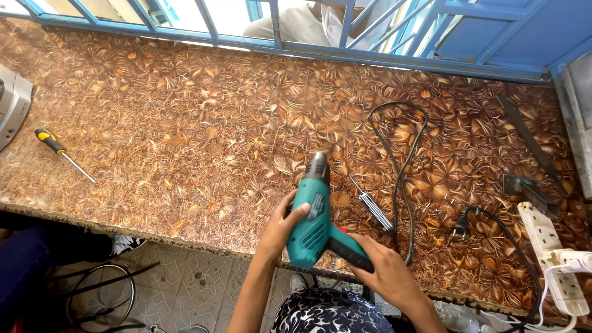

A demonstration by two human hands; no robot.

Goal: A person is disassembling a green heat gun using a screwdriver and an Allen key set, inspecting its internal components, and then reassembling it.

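A teal and black heat gun (313,213) is held over the near edge of a brown patterned table (185,135), nozzle pointing away from me. My left hand (280,227) wraps the teal body from the left. My right hand (385,274) grips the black handle. Its black cord (399,166) loops across the table to a loose plug (460,227). A screwdriver with a clear handle (373,208) lies just right of the gun.
A yellow and black screwdriver (60,153) lies at the left, beside a grey device (11,102). A white power strip (552,250) sits at the right edge, with metal brackets (524,188) behind it. Blue railing (345,52) borders the far side.
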